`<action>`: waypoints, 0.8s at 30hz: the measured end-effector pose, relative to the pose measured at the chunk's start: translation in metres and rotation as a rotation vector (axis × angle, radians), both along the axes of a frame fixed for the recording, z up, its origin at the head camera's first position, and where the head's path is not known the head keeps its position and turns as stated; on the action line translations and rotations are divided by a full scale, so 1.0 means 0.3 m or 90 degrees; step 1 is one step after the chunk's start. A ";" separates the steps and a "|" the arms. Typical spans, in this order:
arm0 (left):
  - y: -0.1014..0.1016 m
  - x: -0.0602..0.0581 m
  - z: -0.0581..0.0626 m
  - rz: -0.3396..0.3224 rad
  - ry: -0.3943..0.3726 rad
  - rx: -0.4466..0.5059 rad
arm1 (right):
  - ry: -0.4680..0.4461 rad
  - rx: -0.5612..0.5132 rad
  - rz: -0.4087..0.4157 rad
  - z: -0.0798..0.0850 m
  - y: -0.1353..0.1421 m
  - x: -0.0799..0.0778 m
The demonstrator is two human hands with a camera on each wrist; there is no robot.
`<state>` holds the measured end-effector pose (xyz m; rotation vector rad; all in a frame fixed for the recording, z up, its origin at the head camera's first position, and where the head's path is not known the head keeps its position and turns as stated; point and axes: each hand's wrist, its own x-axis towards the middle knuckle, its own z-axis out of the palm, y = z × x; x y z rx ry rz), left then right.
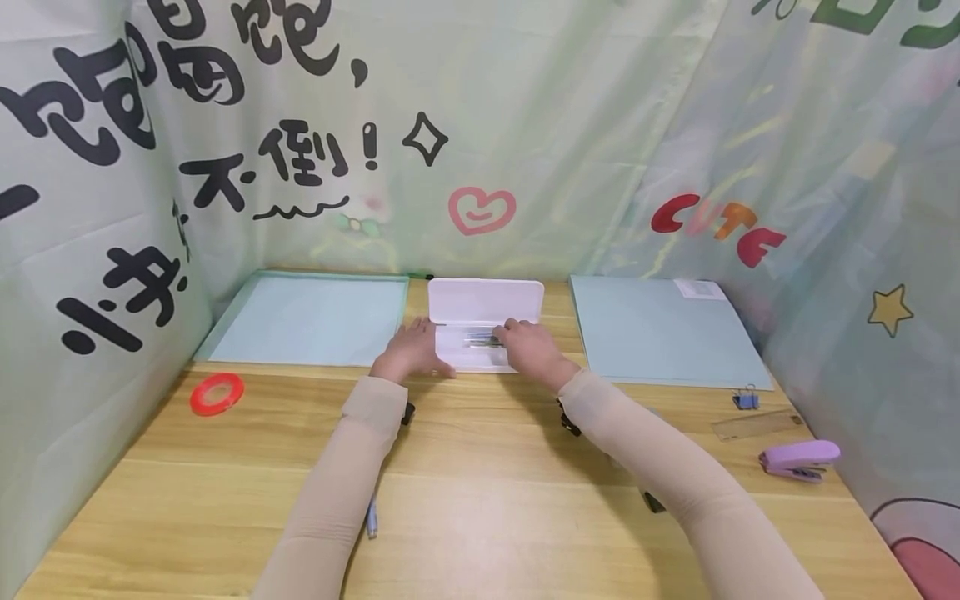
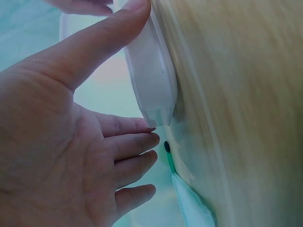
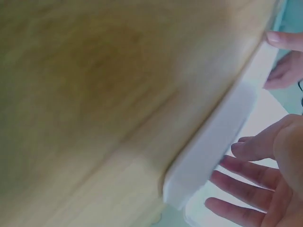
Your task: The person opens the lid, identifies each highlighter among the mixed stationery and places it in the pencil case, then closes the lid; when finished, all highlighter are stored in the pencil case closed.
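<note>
A white pencil case (image 1: 459,360) stands at the back middle with its lid (image 1: 486,300) raised behind it. Inside it lie several thin pens or sticks (image 1: 478,340). My left hand (image 1: 412,348) holds the case's left end, thumb along the front wall (image 2: 150,71) and index fingertip at the end corner. Over the right part of the case is my right hand (image 1: 534,350), its fingertips beside the thin pens. In the right wrist view its thumb and fingers are apart and loosely bent, partly hidden behind the case wall (image 3: 208,142).
Light blue folders (image 1: 307,317) (image 1: 667,333) lie on both sides of the case. A red tape roll (image 1: 217,393) is at left. Along the right edge are a blue binder clip (image 1: 746,400), a ruler (image 1: 757,424) and a purple stapler (image 1: 801,458). A blue pen (image 1: 372,520) lies by the left forearm.
</note>
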<state>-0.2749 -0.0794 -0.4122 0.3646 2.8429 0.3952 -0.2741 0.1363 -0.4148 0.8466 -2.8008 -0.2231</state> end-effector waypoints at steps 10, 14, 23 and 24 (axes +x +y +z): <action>0.003 0.000 -0.004 -0.005 -0.014 0.017 | -0.084 0.029 -0.137 0.097 0.114 0.106; -0.001 -0.002 -0.006 -0.003 -0.014 0.018 | -0.160 0.078 -0.197 0.151 0.164 0.160; -0.002 0.002 0.003 -0.004 -0.017 0.038 | -0.262 0.093 -0.276 0.195 0.270 0.241; -0.001 0.002 0.002 -0.006 -0.016 0.035 | -0.272 0.095 -0.285 0.193 0.279 0.250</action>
